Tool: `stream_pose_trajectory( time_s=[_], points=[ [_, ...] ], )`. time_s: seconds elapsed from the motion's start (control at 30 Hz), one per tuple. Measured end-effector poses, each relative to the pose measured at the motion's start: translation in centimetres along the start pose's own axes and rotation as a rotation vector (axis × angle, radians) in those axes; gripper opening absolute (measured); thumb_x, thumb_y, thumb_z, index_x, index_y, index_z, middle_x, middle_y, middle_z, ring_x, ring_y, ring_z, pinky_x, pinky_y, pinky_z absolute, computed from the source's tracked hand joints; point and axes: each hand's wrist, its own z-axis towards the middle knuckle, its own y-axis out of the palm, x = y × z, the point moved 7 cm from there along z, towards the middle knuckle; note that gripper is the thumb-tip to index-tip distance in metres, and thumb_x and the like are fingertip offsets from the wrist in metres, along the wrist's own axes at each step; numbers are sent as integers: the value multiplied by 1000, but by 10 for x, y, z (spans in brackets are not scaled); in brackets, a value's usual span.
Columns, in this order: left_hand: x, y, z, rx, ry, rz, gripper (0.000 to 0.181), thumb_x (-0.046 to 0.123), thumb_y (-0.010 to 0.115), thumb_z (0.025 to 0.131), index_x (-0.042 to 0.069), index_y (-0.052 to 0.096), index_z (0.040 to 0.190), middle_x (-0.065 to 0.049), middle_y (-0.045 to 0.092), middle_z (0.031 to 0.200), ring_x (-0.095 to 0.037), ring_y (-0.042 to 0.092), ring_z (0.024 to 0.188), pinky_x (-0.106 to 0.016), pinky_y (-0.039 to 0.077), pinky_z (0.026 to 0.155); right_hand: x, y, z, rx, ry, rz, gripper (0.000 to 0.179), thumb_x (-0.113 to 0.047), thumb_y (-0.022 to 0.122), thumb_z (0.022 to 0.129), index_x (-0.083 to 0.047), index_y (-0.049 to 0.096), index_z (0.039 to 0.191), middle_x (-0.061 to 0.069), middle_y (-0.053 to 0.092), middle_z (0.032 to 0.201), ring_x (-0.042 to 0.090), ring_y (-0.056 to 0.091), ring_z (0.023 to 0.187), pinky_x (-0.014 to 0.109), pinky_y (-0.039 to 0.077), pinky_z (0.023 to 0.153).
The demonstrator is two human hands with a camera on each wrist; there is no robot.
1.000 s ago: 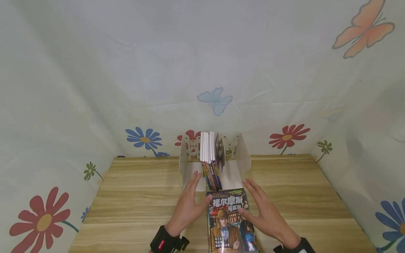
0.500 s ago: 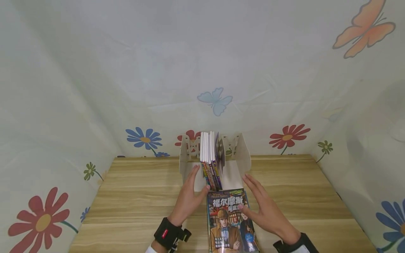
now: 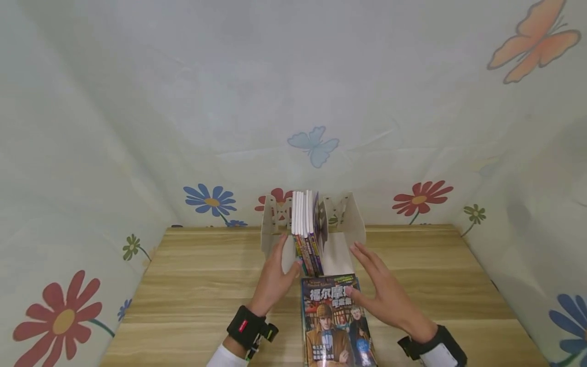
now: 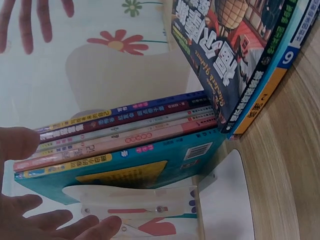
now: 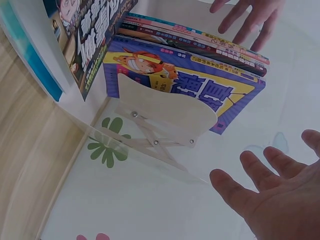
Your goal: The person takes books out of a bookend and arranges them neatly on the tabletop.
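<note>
A row of several thin books stands upright in a white book rack, spines toward me. My left hand is held at the left of the row, fingers extended and thumb near the spines. In the left wrist view its thumb overlaps the edge of the books. My right hand hovers with fingers spread in front of the rack's right part, holding nothing. Below and between both hands lies a stack of books, its top comic-style cover showing a figure in a brown cap.
The wood-grain table extends to both sides of the rack. Behind it hangs a pale cloth backdrop printed with flowers and butterflies. One of the rack's metal dividers stands against the purple book at the right end of the row.
My left hand has moved forward, closer to the standing books. The right hand has shifted slightly forward too, still empty. The books and rack stay in place.
</note>
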Motion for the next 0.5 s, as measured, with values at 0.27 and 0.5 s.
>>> stream_pose_trajectory(
  time_s=[0.27,0.5],
  points=[
    [-14,3,12,21,20,-15,69,25,57,92,21,14,147,-12,25,148,-25,31,128,-48,43,93,-2,-3,4,-3,-20,-17,80,-37,66,83,-23,19,147,3,17,151,31,26,130,64,39,88],
    [-17,11,19,3,8,-29,67,26,54,94,17,13,147,-14,25,147,-25,30,128,-43,43,94,-2,-2,3,-17,-21,-17,80,-36,66,83,-22,19,147,5,18,151,34,26,130,67,39,87]
  ],
)
